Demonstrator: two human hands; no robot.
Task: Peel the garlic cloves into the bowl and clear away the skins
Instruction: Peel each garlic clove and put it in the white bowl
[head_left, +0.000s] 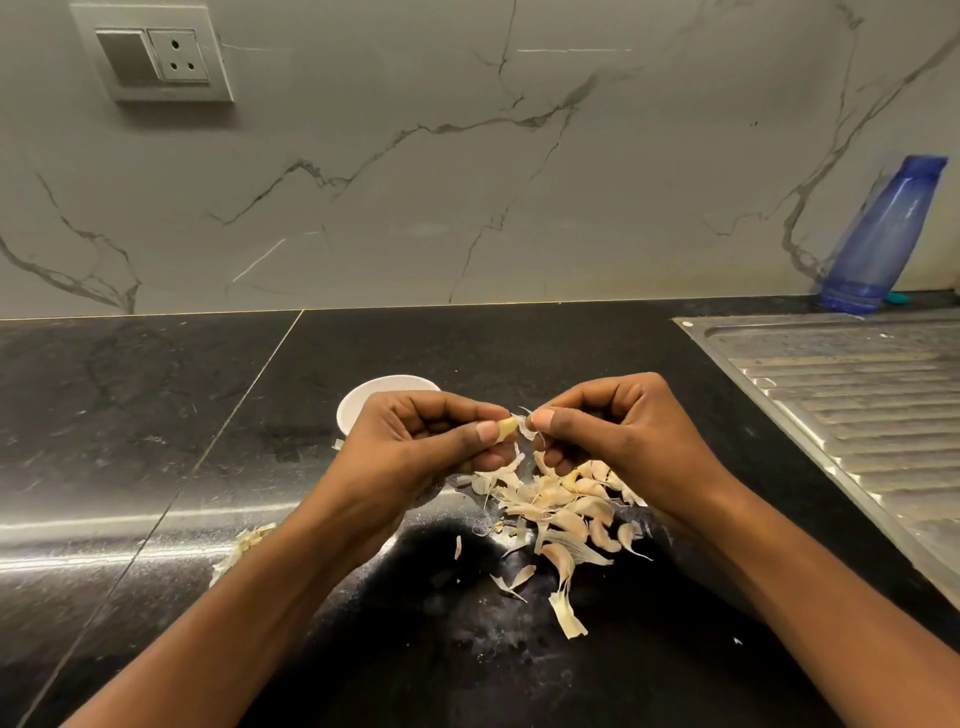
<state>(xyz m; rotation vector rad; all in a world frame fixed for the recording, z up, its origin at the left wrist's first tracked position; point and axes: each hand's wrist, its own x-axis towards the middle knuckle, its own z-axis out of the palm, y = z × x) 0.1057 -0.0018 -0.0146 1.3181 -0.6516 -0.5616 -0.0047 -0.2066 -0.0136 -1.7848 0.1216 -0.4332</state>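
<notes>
— Forearms (249, 613) are reaching in from the bottom edge and meeting over the counter. What is happening with the clove?

— The garlic clove (508, 428) is sitting pinched between the thumb and curled fingers of the left hand (415, 441), its yellowish tip poking out bare. The right hand (613, 431) is pinching a thin flap of skin (525, 422) right beside it, fingers curled in as well.

— How should the pull be going?

— I'd be drawing the flap along the clove, away from the left thumb, and rolling the clove so the rest is lifting off in one piece. Papery skin is likely clinging to fingertips, so I'd be flicking it onto the heap (561, 514) of cloves and skins lying just beneath the hands.

— And the bowl?

— The white bowl (363, 397) is standing just behind the left hand, half hidden, and I cannot tell what is lying in it. A stray husk (244, 545) is lying to the left on the black counter (130, 415), and the draining board (857, 405) is sitting well to the right.
</notes>
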